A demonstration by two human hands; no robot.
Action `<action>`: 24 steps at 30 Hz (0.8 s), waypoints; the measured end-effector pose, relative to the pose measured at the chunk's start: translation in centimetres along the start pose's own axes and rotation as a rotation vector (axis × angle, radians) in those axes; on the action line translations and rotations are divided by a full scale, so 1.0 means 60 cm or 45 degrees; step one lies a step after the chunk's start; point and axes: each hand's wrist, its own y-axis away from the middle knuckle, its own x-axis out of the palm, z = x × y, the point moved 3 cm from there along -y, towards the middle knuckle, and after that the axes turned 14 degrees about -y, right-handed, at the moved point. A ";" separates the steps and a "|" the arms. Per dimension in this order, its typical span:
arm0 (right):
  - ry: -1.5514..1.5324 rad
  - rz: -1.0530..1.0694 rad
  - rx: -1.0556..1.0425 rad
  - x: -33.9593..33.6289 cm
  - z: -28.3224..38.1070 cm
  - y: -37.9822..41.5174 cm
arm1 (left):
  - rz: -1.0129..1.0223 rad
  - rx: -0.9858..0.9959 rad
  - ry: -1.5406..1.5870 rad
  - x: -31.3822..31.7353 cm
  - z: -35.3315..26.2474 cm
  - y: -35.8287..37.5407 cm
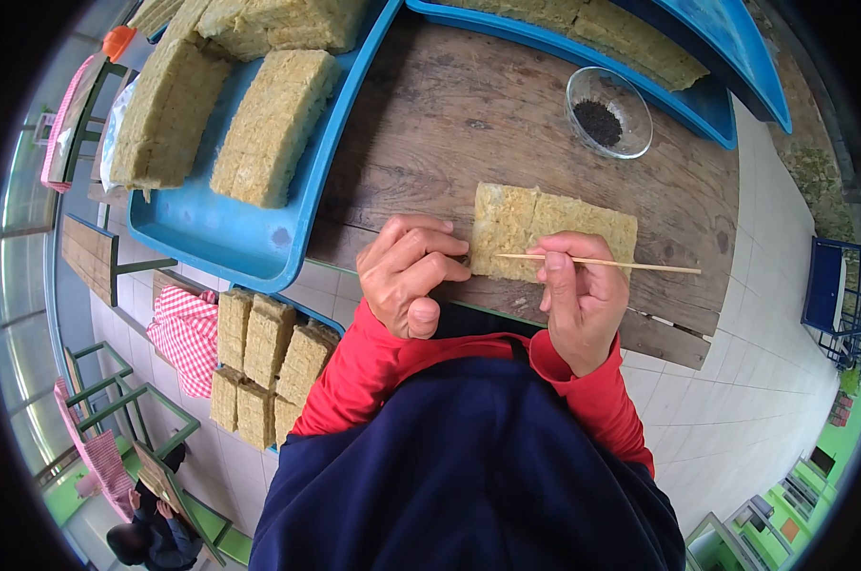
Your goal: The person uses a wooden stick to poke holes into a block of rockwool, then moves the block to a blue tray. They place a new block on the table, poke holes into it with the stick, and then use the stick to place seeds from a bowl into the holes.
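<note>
A thin wooden skewer point(668, 267) is pinched between the thumb and fingers of my right hand point(585, 303). Its tip lies over the top of a yellowish fibrous block point(507, 214), which looks like rockwool and is scored into sections. My right hand covers part of the block's near side. At the block's left end, my left hand point(407, 271) has loosely bent fingers, apart from one another, with nothing visible in them. Beyond the block, toward the back right, stands a clear glass bowl point(630, 143) with small dark grains point(597, 122) in it.
On the left of the wooden table point(402, 124) a blue tray point(212, 233) holds several similar blocks point(273, 124). Another blue tray point(725, 128) with blocks runs along the far edge. Lower left, more blocks point(269, 338) sit below table level. A person point(155, 538) is at the far lower left.
</note>
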 end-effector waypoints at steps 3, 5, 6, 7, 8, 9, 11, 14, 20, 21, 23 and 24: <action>0.013 -0.005 -0.010 0.000 0.000 0.000 | 0.071 -0.052 -0.039 -0.001 -0.007 -0.003; 0.014 -0.011 -0.017 0.001 -0.001 0.000 | 0.077 -0.045 -0.041 -0.001 -0.007 -0.004; 0.015 -0.017 -0.022 0.001 -0.001 0.001 | 0.083 -0.040 -0.043 0.000 -0.007 -0.005; 0.015 -0.017 -0.023 0.001 -0.001 0.001 | 0.083 -0.040 -0.043 -0.001 -0.007 -0.005; 0.009 -0.024 -0.011 0.000 -0.001 0.002 | 0.096 -0.038 -0.029 -0.001 -0.007 -0.005; 0.003 -0.030 0.001 0.000 -0.001 0.002 | 0.109 -0.037 -0.015 -0.001 -0.008 -0.005; -0.010 -0.032 0.000 -0.001 -0.001 0.002 | 0.128 -0.031 0.000 -0.002 -0.008 -0.006; -0.012 -0.028 0.003 -0.002 -0.003 0.003 | 0.159 -0.024 0.011 -0.003 -0.007 -0.005; 0.017 -0.017 -0.012 -0.002 -0.002 0.001 | 0.167 -0.016 0.008 -0.002 -0.007 -0.005; 0.034 0.003 -0.019 -0.001 -0.001 0.000 | 0.170 -0.015 0.010 -0.002 -0.007 -0.005; 0.052 0.009 -0.022 -0.001 0.001 0.000 | 0.172 -0.014 0.005 -0.002 -0.008 -0.006; 0.070 0.016 -0.024 0.000 0.001 0.000 | 0.175 -0.013 -0.001 -0.003 -0.008 -0.006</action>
